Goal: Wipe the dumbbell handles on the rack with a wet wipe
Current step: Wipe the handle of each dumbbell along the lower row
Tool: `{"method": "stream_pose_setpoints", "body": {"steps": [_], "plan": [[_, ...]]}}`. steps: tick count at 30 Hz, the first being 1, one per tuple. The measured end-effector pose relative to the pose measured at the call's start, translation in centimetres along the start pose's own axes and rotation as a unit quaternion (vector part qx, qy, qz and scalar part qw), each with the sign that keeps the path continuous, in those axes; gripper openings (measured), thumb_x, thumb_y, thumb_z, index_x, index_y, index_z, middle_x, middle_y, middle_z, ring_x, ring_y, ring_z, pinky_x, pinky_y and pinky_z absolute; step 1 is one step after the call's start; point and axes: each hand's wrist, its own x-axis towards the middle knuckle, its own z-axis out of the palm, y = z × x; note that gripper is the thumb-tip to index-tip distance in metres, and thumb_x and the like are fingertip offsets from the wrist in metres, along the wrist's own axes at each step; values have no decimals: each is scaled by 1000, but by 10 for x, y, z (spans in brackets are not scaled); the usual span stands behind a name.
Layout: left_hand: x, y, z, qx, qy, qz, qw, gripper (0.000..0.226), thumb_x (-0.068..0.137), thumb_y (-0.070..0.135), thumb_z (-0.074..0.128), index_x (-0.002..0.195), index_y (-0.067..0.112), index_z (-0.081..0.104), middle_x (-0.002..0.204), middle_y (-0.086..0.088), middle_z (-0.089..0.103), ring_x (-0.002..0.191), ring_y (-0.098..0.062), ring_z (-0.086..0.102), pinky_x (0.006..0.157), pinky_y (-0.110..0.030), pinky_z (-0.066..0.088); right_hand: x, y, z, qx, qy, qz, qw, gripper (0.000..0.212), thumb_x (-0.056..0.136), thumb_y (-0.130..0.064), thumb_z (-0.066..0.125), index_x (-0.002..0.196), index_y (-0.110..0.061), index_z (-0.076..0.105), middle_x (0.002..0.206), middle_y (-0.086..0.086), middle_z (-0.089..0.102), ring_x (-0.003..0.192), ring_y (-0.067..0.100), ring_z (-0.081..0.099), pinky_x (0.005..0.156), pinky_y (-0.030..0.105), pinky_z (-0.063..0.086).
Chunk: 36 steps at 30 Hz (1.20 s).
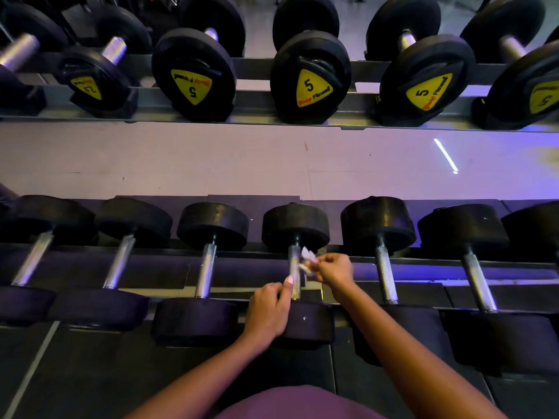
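A row of black dumbbells with knurled steel handles lies on the lower rack. The middle dumbbell's handle (294, 275) is between my hands. My right hand (332, 271) pinches a small crumpled white wet wipe (308, 259) just to the right of that handle, near its far end. My left hand (269, 309) rests on the near head (308, 325) of the same dumbbell, fingers curled, its thumb lying up against the handle's near end.
Neighbouring handles lie to the left (206, 270) and right (385, 275) of the middle one. An upper rack rail (257, 111) holds bigger dumbbells with yellow "5" labels (311, 89). Pale floor (272, 158) shows between the two tiers.
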Motion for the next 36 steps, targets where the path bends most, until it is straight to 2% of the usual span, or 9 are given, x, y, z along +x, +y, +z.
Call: {"method": "stream_pose_setpoints", "body": {"steps": [2,5,7,12,18,27,30,34,36], "plan": [[0,1,-1,-2,-6,-7,1000,54,98,51,35,59,18,52,61,4,55,64,-14,55,59,-33,39,11,-10,4,39,19,-6,999,11,78,-10,78,72,-11,69,81,16,72,80,32,72,76,52,59],[-1,3,-2,1,-13,-10,1000,53,98,52,34,59,21,51,61,5,54,62,-10,53,54,-29,35,8,-20,14,52,-9,-22,998,8,82,-12,75,84,-11,67,88,12,70,77,20,70,68,33,61],[-2,2,-2,5,-13,-10,1000,52,98,52,34,60,20,52,62,4,55,62,-8,53,53,-27,32,9,-18,20,30,-12,-34,999,10,82,-15,76,84,-11,68,86,11,71,74,16,69,63,28,59],[1,1,0,-3,-11,-2,1000,52,97,52,35,57,21,46,58,5,50,58,-7,49,52,-26,27,12,-3,15,-54,-39,-39,997,15,78,-14,79,70,-13,67,75,9,70,78,24,72,72,42,61],[2,-2,0,3,-20,0,1000,51,97,53,38,55,23,42,60,6,48,60,-12,50,56,-30,29,13,-5,19,-66,-22,-60,996,13,77,-11,80,77,-11,67,79,8,71,77,19,72,72,42,61],[4,-5,-1,24,-47,20,998,52,96,57,32,66,20,53,72,3,56,68,-13,54,58,-31,35,9,0,21,-65,13,-73,995,10,84,-11,72,78,-8,65,77,11,68,75,22,69,69,40,61],[7,-5,-3,30,-63,32,997,51,96,57,33,66,21,52,74,3,56,69,-13,53,60,-31,35,3,5,26,-48,32,-67,996,13,86,-17,70,80,-7,64,75,9,67,72,20,68,60,30,58],[11,-5,-8,51,-85,48,994,51,96,57,33,59,23,44,73,5,54,69,-14,51,61,-30,32,-5,3,30,-57,60,-66,994,17,89,-19,67,80,-6,62,70,4,63,62,9,61,44,11,41],[15,-4,-9,45,-94,46,993,55,96,59,32,61,20,49,71,2,57,70,-19,56,59,-31,34,-8,1,30,-53,77,-77,993,18,89,-20,67,77,-9,60,69,2,63,62,8,61,43,8,40]]}}
